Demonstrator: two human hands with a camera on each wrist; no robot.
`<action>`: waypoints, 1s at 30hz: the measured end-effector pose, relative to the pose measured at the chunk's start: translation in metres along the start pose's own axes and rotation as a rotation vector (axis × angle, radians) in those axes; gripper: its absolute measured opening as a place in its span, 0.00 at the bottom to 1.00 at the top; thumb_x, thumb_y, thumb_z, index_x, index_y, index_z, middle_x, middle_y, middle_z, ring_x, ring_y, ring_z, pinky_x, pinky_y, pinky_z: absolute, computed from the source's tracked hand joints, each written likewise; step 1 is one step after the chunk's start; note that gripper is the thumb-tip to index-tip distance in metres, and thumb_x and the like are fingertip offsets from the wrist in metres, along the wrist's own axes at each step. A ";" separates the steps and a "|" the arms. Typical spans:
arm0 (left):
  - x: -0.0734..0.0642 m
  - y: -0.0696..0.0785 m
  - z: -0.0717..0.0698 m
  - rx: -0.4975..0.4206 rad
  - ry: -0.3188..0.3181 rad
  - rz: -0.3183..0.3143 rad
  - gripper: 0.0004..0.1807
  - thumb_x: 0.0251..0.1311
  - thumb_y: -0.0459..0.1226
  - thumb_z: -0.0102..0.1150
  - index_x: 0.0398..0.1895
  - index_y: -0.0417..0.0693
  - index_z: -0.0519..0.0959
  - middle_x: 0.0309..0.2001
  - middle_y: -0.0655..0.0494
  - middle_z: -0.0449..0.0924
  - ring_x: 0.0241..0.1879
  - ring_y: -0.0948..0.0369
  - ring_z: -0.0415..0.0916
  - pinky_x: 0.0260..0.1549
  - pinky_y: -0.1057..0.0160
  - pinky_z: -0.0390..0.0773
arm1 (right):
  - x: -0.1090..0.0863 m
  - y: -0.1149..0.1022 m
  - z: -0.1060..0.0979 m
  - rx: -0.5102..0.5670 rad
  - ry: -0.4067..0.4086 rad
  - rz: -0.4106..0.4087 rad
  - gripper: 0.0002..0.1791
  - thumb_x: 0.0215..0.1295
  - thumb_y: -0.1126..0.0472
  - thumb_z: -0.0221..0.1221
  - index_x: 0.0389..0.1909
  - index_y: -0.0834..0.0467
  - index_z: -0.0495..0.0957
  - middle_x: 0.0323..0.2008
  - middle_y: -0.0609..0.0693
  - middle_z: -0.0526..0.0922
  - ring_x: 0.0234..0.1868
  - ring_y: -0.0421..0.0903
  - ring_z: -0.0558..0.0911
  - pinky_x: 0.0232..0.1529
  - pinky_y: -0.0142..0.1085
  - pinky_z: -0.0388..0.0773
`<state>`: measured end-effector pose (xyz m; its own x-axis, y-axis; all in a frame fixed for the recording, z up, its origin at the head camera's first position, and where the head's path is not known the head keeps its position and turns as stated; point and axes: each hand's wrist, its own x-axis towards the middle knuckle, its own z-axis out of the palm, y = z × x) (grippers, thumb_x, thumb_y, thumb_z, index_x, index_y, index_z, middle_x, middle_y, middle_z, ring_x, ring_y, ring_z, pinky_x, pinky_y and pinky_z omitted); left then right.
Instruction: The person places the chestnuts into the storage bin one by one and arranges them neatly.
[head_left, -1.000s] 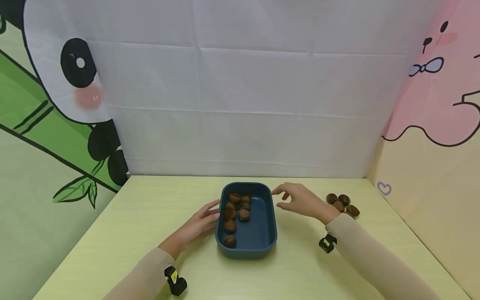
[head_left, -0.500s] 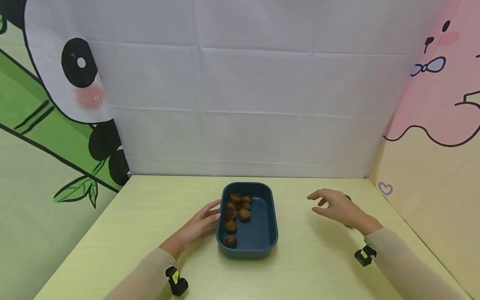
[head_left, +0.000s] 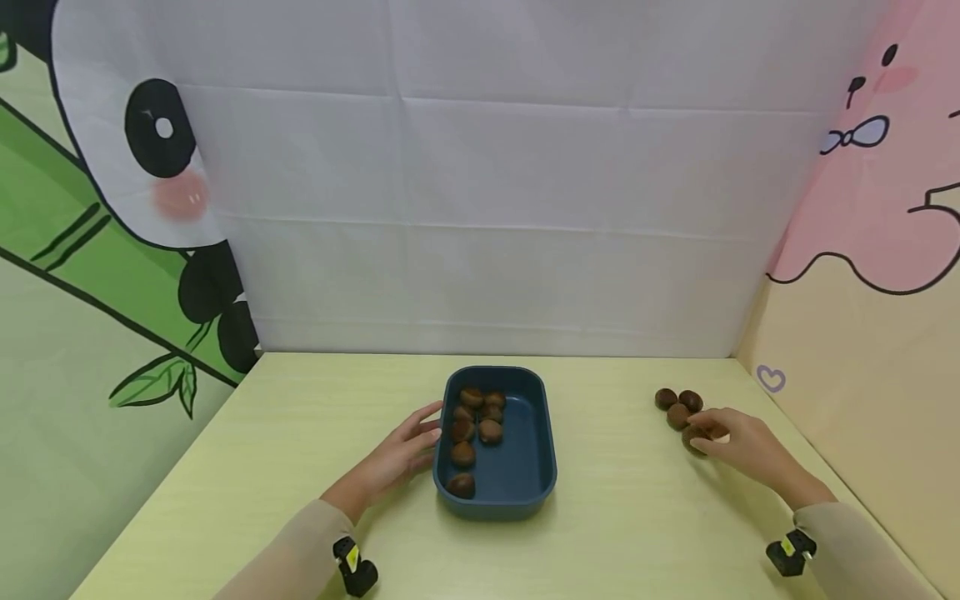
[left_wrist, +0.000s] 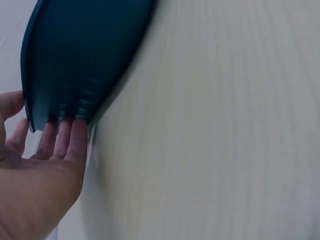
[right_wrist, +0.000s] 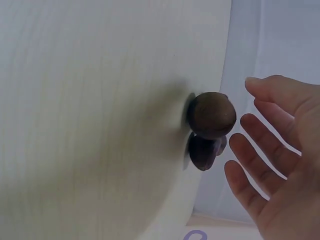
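A dark blue rectangular box [head_left: 497,510] stands on the table, with several brown chestnuts [head_left: 462,454] along its left half. My left hand [head_left: 393,457] rests against the box's left side. In the left wrist view its fairly straight fingertips [left_wrist: 78,132] touch the outer wall, with the thumb beside the rim. Over at the right, my right hand [head_left: 750,450] reaches around a chestnut [head_left: 693,440] at the near end of a small group [head_left: 678,416]. The right wrist view has the fingers spread and loosely bent, a gap between them and the nearest chestnut [right_wrist: 212,115].
The pale yellow table [head_left: 315,417] meets a white cloth backdrop [head_left: 510,283] behind. Printed side panels stand left and right, the right one [head_left: 840,400] close beyond the right hand. A black wrist camera [head_left: 791,552] sits on the right sleeve.
My right hand has moved from beside the box's right rim across to the chestnuts at the right and lowered to them. The left hand and the box have stayed in place.
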<state>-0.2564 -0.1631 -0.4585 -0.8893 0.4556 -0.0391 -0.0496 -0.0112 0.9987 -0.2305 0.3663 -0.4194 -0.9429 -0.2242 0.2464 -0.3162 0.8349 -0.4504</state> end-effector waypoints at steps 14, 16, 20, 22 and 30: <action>0.001 0.000 0.001 0.012 0.002 -0.006 0.35 0.77 0.43 0.50 0.81 0.53 0.49 0.76 0.36 0.51 0.71 0.42 0.60 0.67 0.46 0.66 | 0.000 0.018 0.009 0.025 -0.020 0.081 0.25 0.59 0.58 0.72 0.52 0.70 0.80 0.45 0.63 0.81 0.37 0.52 0.81 0.36 0.42 0.79; 0.001 0.000 0.002 0.019 0.005 -0.006 0.35 0.77 0.43 0.50 0.81 0.52 0.49 0.75 0.35 0.51 0.71 0.43 0.60 0.67 0.47 0.66 | -0.001 0.018 0.009 0.042 -0.028 0.094 0.25 0.59 0.58 0.72 0.52 0.69 0.80 0.44 0.62 0.82 0.37 0.52 0.81 0.35 0.42 0.79; 0.000 -0.001 0.001 0.014 -0.004 0.001 0.35 0.77 0.42 0.49 0.81 0.51 0.47 0.75 0.34 0.50 0.71 0.42 0.59 0.66 0.46 0.66 | -0.002 0.018 0.010 0.064 -0.038 0.108 0.24 0.59 0.59 0.72 0.52 0.68 0.78 0.43 0.61 0.82 0.36 0.51 0.83 0.35 0.42 0.79; 0.000 -0.001 0.001 0.002 -0.004 0.001 0.36 0.77 0.42 0.49 0.81 0.51 0.47 0.76 0.34 0.49 0.71 0.42 0.59 0.67 0.46 0.66 | -0.002 0.018 0.011 0.059 -0.036 0.109 0.24 0.59 0.59 0.72 0.52 0.67 0.79 0.42 0.60 0.82 0.36 0.51 0.83 0.35 0.42 0.79; 0.000 -0.001 0.000 -0.010 0.003 -0.007 0.35 0.77 0.42 0.50 0.81 0.52 0.48 0.76 0.36 0.51 0.71 0.42 0.59 0.67 0.46 0.64 | 0.002 0.016 0.011 0.048 -0.043 0.096 0.23 0.59 0.58 0.71 0.51 0.67 0.80 0.45 0.62 0.82 0.37 0.50 0.81 0.35 0.41 0.78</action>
<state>-0.2563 -0.1628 -0.4592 -0.8905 0.4526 -0.0458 -0.0602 -0.0174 0.9980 -0.2384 0.3735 -0.4358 -0.9724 -0.1664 0.1634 -0.2277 0.8291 -0.5107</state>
